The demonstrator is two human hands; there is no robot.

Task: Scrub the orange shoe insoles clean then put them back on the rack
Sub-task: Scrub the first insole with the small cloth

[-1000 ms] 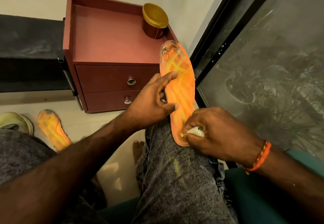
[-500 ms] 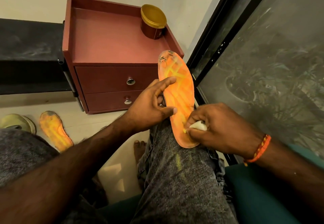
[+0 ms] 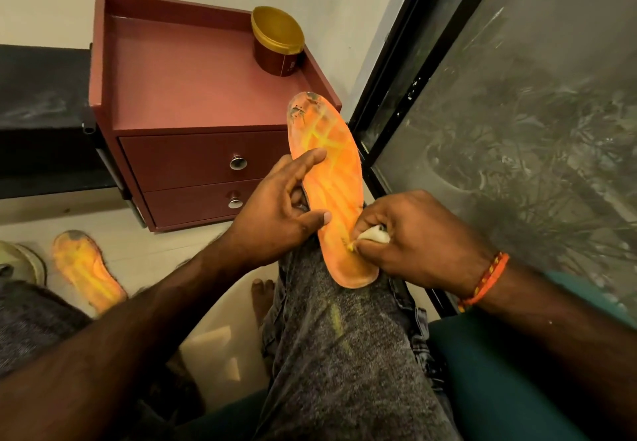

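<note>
An orange insole [image 3: 332, 178] with yellow streaks and dark marks at its toe end rests lengthwise on my right knee. My left hand [image 3: 279, 213] holds its left edge, index finger and thumb lying across the top face. My right hand [image 3: 413, 237] pinches a small whitish cloth [image 3: 374, 234] and presses it against the insole near the heel. A second orange insole [image 3: 88, 270] lies on the floor at the left, apart from both hands.
A dark red two-drawer cabinet [image 3: 193, 95] stands ahead with a gold-lidded jar [image 3: 277, 42] on its back right corner. A black-framed glass pane [image 3: 517, 113] runs along the right. A pale shoe [image 3: 20, 261] lies at the far left on the floor.
My right hand with the cloth has slid a short way up the insole from the heel end. My left hand keeps the same hold.
</note>
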